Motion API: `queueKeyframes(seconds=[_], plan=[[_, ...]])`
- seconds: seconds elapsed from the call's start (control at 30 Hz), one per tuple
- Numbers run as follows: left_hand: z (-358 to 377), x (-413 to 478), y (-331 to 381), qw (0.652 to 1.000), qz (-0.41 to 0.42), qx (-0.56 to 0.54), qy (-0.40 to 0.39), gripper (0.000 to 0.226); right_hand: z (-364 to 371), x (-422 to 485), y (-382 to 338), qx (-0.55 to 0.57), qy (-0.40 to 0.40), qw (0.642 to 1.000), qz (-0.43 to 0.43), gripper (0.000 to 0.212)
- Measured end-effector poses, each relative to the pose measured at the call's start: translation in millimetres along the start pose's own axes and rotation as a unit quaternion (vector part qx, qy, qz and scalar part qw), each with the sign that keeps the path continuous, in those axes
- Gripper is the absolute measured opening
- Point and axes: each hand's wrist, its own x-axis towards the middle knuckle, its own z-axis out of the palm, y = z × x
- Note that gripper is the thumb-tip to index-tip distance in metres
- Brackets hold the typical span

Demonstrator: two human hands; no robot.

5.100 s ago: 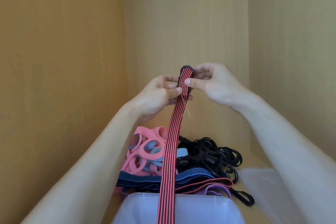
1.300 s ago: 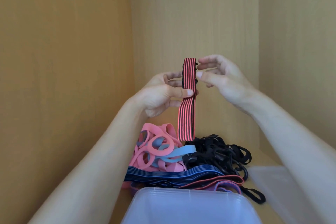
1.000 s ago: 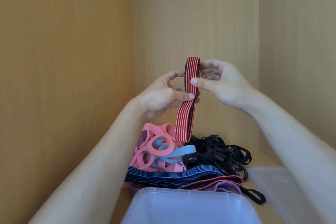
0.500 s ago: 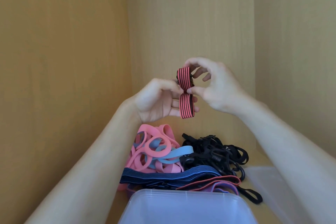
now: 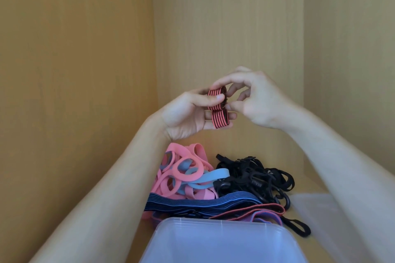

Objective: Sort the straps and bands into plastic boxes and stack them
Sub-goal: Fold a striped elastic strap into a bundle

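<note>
Your left hand (image 5: 188,115) and right hand (image 5: 254,100) both pinch the folded striped strap (image 5: 220,116) at frame centre, probably upright; the plastic box (image 5: 222,241) lies directly below, lower centre

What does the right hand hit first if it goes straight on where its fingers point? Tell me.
The right hand would meet the folded striped strap, which its fingertips seem to pinch; just beyond is the left hand gripping it. Depth is unclear.
</note>
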Motion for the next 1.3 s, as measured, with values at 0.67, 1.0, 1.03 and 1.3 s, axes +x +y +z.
queueKeyframes(seconds=[0.67,1.0,1.03,1.3], plan=[[3.2,1.0,-9.4,0.988,0.003,0.147,0.050,0.093,0.2,-1.0,20.8,0.006,0.019,0.996,0.087,0.058],[6.3,2.6,-10.4,0.935,0.028,0.334,0.116,0.073,3.1,-4.1,26.2,-0.026,0.033,0.995,0.085,0.048],[5.8,3.6,-10.4,0.923,0.038,0.357,0.142,0.064,4.1,-3.7,26.6,-0.045,0.045,0.994,0.084,0.044],[5.7,-1.0,-0.3,0.869,0.103,0.412,0.254,0.034,5.1,-2.5,28.1,0.084,0.070,0.976,0.190,0.026]])
